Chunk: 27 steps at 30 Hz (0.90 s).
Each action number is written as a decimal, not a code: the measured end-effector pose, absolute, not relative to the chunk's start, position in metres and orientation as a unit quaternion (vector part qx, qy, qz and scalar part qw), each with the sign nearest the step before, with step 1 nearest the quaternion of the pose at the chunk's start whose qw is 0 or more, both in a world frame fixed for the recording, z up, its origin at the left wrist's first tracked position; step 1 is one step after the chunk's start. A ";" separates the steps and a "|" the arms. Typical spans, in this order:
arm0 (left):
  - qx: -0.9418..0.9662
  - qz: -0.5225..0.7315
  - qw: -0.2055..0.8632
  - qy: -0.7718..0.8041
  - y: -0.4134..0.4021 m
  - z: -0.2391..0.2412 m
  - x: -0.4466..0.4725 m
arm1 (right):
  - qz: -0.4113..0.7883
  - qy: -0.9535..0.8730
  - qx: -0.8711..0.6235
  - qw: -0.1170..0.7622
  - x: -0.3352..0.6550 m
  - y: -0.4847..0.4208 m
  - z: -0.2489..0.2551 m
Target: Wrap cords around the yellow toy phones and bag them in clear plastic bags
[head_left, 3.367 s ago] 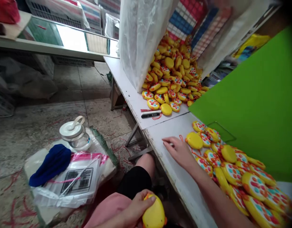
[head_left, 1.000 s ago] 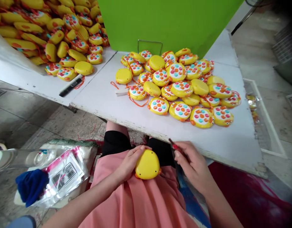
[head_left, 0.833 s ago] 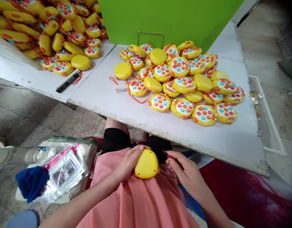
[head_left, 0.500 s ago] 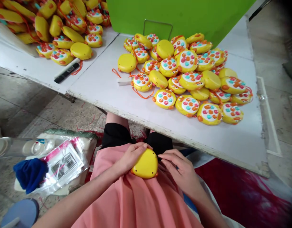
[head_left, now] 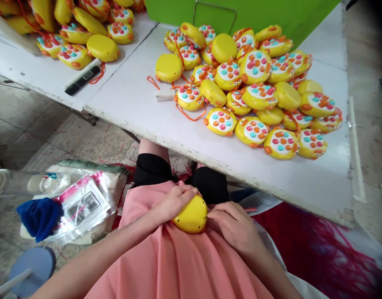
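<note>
In my lap lies a rounded yellow plastic toy [head_left: 191, 214], its plain back with small dark holes facing up. My left hand [head_left: 180, 200] is closed over the toy's upper left side and holds it against the pink cloth. At the toy's right edge, my right hand [head_left: 232, 222] has thumb and forefinger pinched together; a thin dark line shows beside the fingertips, but what they hold is too small to make out. On the white table [head_left: 122, 112] ahead lie several similar toys [head_left: 222, 121] with white fronts and coloured dots, some with orange cords.
A green box [head_left: 271, 14] stands behind the toys. To the left are a heap of yellow toys [head_left: 103, 47], a black-and-white marker [head_left: 82, 77] and a small white block [head_left: 164, 95]. Below left sit plastic packets [head_left: 86, 205], a blue cloth [head_left: 40, 218] and a blue round stool [head_left: 32, 268].
The table and its toys have shifted upward in my view. The toy in my left hand is tilted slightly differently, and my right fingertips stay close to its right edge.
</note>
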<state>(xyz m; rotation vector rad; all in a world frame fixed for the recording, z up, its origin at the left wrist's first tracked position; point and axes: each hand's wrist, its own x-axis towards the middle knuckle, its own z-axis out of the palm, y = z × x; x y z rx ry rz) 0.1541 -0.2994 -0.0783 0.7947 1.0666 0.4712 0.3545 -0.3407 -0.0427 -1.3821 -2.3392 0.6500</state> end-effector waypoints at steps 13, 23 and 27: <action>0.376 0.218 0.753 0.494 -0.301 -0.076 0.154 | 0.223 -0.814 -0.501 0.195 0.351 -0.339 -0.041; 0.415 0.200 0.738 0.493 -0.300 -0.072 0.153 | 0.222 -0.811 -0.503 0.201 0.351 -0.343 -0.043; 0.404 0.193 0.746 0.493 -0.300 -0.070 0.153 | 0.225 -0.808 -0.505 0.206 0.351 -0.343 -0.044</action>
